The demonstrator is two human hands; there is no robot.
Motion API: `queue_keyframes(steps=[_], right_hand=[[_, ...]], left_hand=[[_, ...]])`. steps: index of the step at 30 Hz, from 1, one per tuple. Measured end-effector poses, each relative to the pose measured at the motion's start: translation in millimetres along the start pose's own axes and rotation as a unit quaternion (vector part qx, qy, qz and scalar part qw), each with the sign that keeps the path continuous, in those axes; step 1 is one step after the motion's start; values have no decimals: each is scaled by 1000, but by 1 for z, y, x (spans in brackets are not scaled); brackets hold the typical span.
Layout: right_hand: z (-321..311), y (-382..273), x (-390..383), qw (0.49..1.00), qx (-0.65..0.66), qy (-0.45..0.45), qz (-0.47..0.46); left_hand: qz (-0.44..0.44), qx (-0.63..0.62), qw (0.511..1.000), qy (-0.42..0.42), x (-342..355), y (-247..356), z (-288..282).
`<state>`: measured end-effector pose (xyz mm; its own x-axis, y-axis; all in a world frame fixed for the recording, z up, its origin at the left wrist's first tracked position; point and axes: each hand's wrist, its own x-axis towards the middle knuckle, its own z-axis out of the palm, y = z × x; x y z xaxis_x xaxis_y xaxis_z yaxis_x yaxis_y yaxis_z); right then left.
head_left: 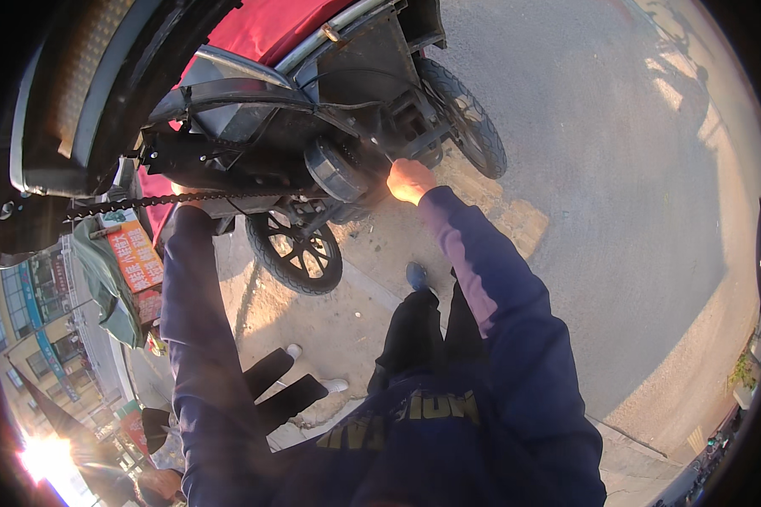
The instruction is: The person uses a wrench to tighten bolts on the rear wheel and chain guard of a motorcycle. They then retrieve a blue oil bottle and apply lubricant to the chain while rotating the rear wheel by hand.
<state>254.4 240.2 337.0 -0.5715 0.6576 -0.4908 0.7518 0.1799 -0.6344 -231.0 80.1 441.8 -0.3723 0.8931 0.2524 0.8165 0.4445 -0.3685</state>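
Observation:
A tipped-up three-wheeled vehicle with a red body [266, 32] and dark metal underside fills the space before me. My right hand [411, 181] is closed in a fist beside its round grey drum-shaped housing [336, 169]. A thin metal rod-like tool [382, 150] sticks out of that fist toward the frame; its far end is lost among the dark parts. My left hand [186, 191] is at the black drive chain [135, 204], by the red panel. Its fingers are hidden behind the chain and frame. The chain runs from the left toward the housing.
One spoked wheel [296, 253] hangs below the frame, and another tyre [462, 118] stands at the right. A large dark part with a pale rim [68, 118] looms at upper left. Another person's legs [286, 397] are at my left. A green-covered stall [110, 283] stands beyond.

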Motion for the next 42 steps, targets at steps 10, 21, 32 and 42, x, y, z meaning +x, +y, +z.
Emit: queue_keyframes(steps=[10, 21, 32, 42], right_hand=[[90, 60, -33, 972, 91, 205, 68], [97, 48, -14, 903, 38, 418, -88], [109, 61, -7, 918, 37, 387, -73], [111, 58, 6, 915, 124, 364, -123]], left_hand=[[11, -22, 1000, 16, 11, 6, -11], [4, -34, 999, 8, 15, 6, -22], [-13, -42, 999, -5, 12, 6, -27], [-36, -48, 998, -1, 2, 6, -36]])
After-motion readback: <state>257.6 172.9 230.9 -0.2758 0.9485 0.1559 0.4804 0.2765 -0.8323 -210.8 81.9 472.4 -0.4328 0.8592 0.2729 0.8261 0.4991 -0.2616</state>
